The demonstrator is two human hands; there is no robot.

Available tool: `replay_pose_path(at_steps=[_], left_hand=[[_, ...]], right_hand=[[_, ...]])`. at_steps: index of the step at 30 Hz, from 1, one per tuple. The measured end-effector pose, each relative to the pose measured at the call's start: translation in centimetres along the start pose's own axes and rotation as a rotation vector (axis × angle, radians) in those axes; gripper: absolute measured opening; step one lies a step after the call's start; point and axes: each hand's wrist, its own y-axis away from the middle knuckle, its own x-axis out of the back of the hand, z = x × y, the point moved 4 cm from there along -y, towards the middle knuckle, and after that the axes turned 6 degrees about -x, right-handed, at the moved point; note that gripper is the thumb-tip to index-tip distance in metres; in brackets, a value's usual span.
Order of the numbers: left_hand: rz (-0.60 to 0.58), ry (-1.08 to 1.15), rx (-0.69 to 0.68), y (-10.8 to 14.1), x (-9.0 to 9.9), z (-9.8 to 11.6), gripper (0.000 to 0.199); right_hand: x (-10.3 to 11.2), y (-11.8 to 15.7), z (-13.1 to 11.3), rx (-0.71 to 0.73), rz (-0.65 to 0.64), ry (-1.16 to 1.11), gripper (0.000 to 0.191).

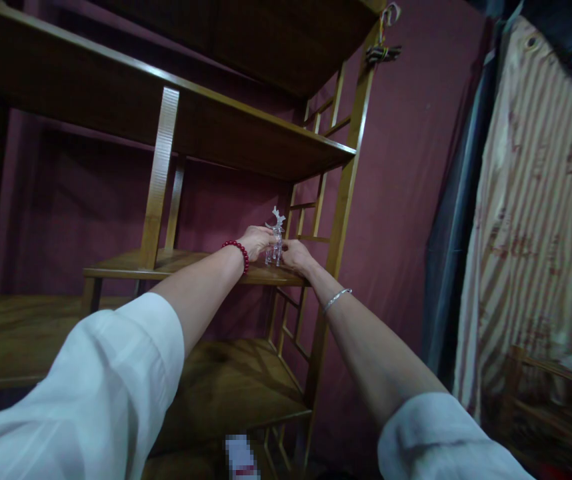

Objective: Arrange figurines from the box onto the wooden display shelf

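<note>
A maroon wall (pixel 396 200) backs my view, with clock directions taken from its centre. In front of it, a wooden shelving unit (pixel 350 180) runs from 7 round to 1 o'clock, and a striped curtain (pixel 531 167) hangs at 3 o'clock.

My left hand (pixel 259 241) is closed on the body of a clear, antlered deer figurine (pixel 277 237), upright at the centre, over the right-hand end of the middle shelf (pixel 131 260). My right hand (pixel 297 255) is curled just beside it; I cannot tell whether that hand grips it, nor whether the feet bear fully on the wood.

The main risk, as I judge it, is a fall: with the figurine near the front edge, a foot set over the lip could tip it towards the lower shelf (pixel 246 373) at 6 o'clock. The slim legs and antlers look breakable, and a smooth surface could slip in my fingers. My red bead bracelet (pixel 243 251) or silver bangle (pixel 337 299) could knock something if a wrist swung.

As for edges, the board above (pixel 246 140) limits lifting. The unit's side frame closes in at 1 to 2 o'clock. The widest sideways room is towards 9 o'clock, up to the upright divider (pixel 160 180) at 10.
</note>
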Motion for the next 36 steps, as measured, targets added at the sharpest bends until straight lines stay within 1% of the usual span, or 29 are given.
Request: replay_pose_path(at_steps=[3, 8, 14, 19, 23, 27, 36], left_hand=[[-0.002, -0.025, 0.006, -0.4, -0.1, -0.2, 0.016], [-0.014, -0.046, 0.03, -0.9, -0.2, -0.7, 0.016], [-0.039, -0.051, 0.048, -0.9, 0.0, -1.2, 0.016], [-0.016, -0.097, 0.032, -1.1, 0.3, -1.2, 0.016], [-0.025, -0.104, 0.04, -1.4, 0.4, -1.2, 0.018], [-0.033, -0.092, 0.044, -1.3, 0.3, -1.2, 0.019], [-0.045, -0.108, 0.058, -0.5, 0.1, -1.0, 0.018]], right_hand=[[-0.4, 0.0, 0.3, -0.045, -0.004, -0.092, 0.019], [-1.0, 0.3, 0.5, -0.123, -0.065, -0.314, 0.021], [-1.2, 0.4, 0.4, -0.172, -0.08, -0.433, 0.022], [-1.5, 0.4, 0.5, -0.22, -0.124, -0.619, 0.026], [-1.4, 0.4, 0.8, -0.26, -0.113, -0.642, 0.021], [-1.2, 0.7, 0.8, -0.27, -0.122, -0.634, 0.014], [-1.0, 1.6, 0.5, -0.246, -0.225, -0.697, 0.021]])
